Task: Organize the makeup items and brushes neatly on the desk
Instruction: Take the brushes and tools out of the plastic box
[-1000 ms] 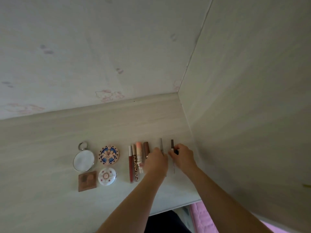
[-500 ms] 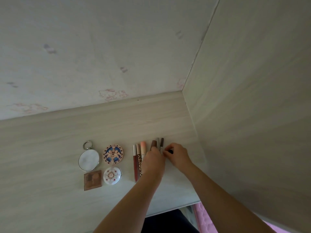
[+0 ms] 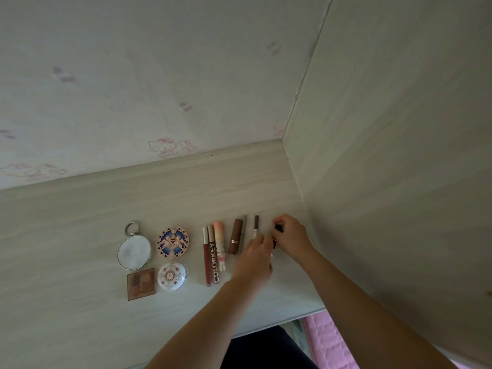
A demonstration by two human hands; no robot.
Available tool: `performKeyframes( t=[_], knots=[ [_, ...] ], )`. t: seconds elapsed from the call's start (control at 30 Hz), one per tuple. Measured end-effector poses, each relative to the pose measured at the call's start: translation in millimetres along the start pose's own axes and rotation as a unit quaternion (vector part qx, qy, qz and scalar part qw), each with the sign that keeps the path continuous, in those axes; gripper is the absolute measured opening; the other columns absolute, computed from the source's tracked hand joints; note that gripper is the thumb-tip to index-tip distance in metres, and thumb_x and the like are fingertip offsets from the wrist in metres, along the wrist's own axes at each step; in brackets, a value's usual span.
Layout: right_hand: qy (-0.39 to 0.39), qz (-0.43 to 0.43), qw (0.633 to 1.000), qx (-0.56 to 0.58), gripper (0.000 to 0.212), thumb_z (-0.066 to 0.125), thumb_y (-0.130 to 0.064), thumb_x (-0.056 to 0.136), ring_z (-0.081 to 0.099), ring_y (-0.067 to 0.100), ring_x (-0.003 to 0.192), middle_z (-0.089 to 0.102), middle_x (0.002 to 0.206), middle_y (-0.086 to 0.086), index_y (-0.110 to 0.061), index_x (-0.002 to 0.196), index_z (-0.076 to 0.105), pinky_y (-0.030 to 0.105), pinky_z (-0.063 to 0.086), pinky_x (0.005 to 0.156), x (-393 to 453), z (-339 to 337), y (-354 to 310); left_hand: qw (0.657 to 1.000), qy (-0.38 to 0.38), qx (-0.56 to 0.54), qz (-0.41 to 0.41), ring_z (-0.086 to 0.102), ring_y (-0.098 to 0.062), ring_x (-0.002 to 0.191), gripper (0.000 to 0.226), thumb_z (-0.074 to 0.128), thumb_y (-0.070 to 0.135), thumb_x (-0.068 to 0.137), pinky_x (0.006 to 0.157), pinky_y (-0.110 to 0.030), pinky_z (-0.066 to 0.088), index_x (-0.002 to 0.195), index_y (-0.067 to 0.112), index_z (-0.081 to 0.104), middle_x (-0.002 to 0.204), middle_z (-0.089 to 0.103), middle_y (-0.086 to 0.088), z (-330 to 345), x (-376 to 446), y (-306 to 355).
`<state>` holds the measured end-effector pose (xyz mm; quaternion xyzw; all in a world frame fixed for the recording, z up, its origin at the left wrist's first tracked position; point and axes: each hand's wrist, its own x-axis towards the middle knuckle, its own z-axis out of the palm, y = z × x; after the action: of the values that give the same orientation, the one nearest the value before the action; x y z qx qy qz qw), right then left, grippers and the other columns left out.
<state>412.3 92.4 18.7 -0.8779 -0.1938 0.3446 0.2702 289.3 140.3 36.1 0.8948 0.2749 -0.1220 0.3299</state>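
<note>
A row of makeup sticks lies on the pale wooden desk (image 3: 80,328): a red lip gloss (image 3: 206,257), a COLORKEY tube (image 3: 214,258), a pink lip balm (image 3: 220,242), a brown lipstick (image 3: 235,236), a grey pencil (image 3: 242,233) and a thin brown-capped pen (image 3: 255,226). My left hand (image 3: 253,262) hovers over the row's near right end, blurred, fingers curled toward the thin pen. My right hand (image 3: 291,235) pinches a small dark item (image 3: 278,228) just right of the row. To the left lie a round mirror (image 3: 134,251), a patterned compact (image 3: 173,242), a white compact (image 3: 171,276) and a brown palette (image 3: 141,284).
A wooden side panel (image 3: 399,182) rises right next to my right hand. The back wall (image 3: 133,89) carries faint pink cartoon prints. The desk's front edge runs below my forearms, with a pink mat (image 3: 330,344) on the floor beyond it.
My right hand moved right, away from the row, with the small dark item. The thin brown-capped pen now lies apart from the grey pencil. My left hand shifted right too.
</note>
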Motion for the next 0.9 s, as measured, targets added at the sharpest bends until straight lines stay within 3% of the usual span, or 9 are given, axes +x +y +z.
performKeyframes(
  t=[0.1,0.2,0.23,0.33,0.47,0.57,0.67,0.77,0.9],
  knots=[
    [0.005,-0.013,0.999,0.029,0.030,0.061,-0.010,0.088,0.062,0.018,0.096,0.066,0.110,0.007,-0.012,0.118,0.060,0.021,0.047,0.081,2.2,-1.4,-2.4,0.997,-0.035,0.054,0.051,0.041,-0.024,0.120,0.051,0.053,0.000,0.086,0.084,-0.036,0.048,0.133,0.010,0.039,0.129,0.043,-0.006,7.7,-1.5,-1.8],
    [-0.007,-0.012,0.999,0.045,0.027,0.058,-0.009,0.090,0.064,0.021,0.093,0.067,0.107,0.010,-0.011,0.117,0.061,0.038,0.055,0.084,3.4,-0.6,-4.0,0.990,-0.035,0.107,0.080,0.040,-0.025,0.118,0.044,0.051,-0.002,0.085,0.083,-0.035,0.045,0.127,0.008,0.043,0.124,0.044,-0.008,11.2,-3.6,-5.5],
    [-0.007,-0.015,0.999,0.041,0.027,0.056,-0.010,0.091,0.063,0.019,0.091,0.067,0.105,0.009,-0.011,0.117,0.061,0.034,0.055,0.083,3.6,0.5,-3.0,0.989,-0.030,0.115,0.084,0.040,-0.024,0.117,0.043,0.050,-0.002,0.085,0.084,-0.035,0.045,0.126,0.008,0.044,0.123,0.045,-0.007,12.3,-4.1,-7.0],
    [0.001,-0.031,1.000,-0.004,0.028,0.052,-0.007,0.089,0.054,0.011,0.080,0.061,0.092,0.001,-0.012,0.116,0.061,0.004,0.038,0.065,1.8,2.6,1.7,0.988,-0.006,0.116,0.100,0.044,-0.024,0.112,0.048,0.050,-0.003,0.084,0.086,-0.036,0.044,0.129,0.011,0.043,0.121,0.045,-0.006,15.7,-6.5,-11.5],
    [-0.040,-0.058,0.996,-0.055,0.044,0.058,0.005,0.078,0.046,-0.001,0.072,0.051,0.099,0.003,-0.010,0.119,0.055,-0.003,0.034,0.060,-4.1,2.2,9.4,0.986,0.024,0.114,0.123,0.047,-0.026,0.110,0.054,0.051,-0.006,0.081,0.085,-0.038,0.046,0.132,0.008,0.043,0.124,0.046,-0.009,15.4,-9.5,-15.3],
    [-0.051,-0.097,0.988,-0.106,0.051,0.058,0.004,0.078,0.051,0.011,0.087,0.047,0.106,0.004,-0.012,0.126,0.049,0.007,0.037,0.071,-9.6,0.7,15.0,0.985,0.042,0.113,0.123,0.052,-0.029,0.107,0.051,0.054,-0.009,0.078,0.079,-0.040,0.050,0.127,0.004,0.051,0.119,0.053,-0.012,14.4,-13.4,-16.3],
    [-0.047,-0.128,0.981,-0.137,0.057,0.061,0.000,0.080,0.053,0.021,0.099,0.048,0.113,0.007,-0.011,0.133,0.043,0.027,0.046,0.083,-15.5,-0.5,19.4,0.984,0.067,0.119,0.116,0.059,-0.025,0.096,0.049,0.067,-0.008,0.068,0.070,-0.035,0.053,0.114,0.007,0.061,0.107,0.060,-0.008,10.2,-19.0,-15.1],
    [-0.043,-0.145,0.976,-0.157,0.055,0.065,-0.005,0.082,0.052,0.021,0.104,0.049,0.119,0.007,-0.010,0.132,0.042,0.030,0.046,0.085,-21.7,-0.9,22.0,0.982,0.080,0.134,0.107,0.064,-0.019,0.077,0.045,0.081,-0.001,0.051,0.057,-0.029,0.054,0.092,0.013,0.069,0.088,0.065,-0.002,6.2,-23.6,-13.8],
    [-0.045,-0.201,0.961,-0.184,0.035,0.062,-0.004,0.085,0.044,0.021,0.108,0.052,0.117,0.005,-0.012,0.118,0.054,0.032,0.044,0.086,-29.8,-1.0,24.9,0.981,0.104,0.137,0.088,0.063,-0.018,0.072,0.040,0.085,0.006,0.049,0.056,-0.028,0.053,0.083,0.017,0.068,0.079,0.066,0.002,5.3,-25.8,-14.7]
  ],
)
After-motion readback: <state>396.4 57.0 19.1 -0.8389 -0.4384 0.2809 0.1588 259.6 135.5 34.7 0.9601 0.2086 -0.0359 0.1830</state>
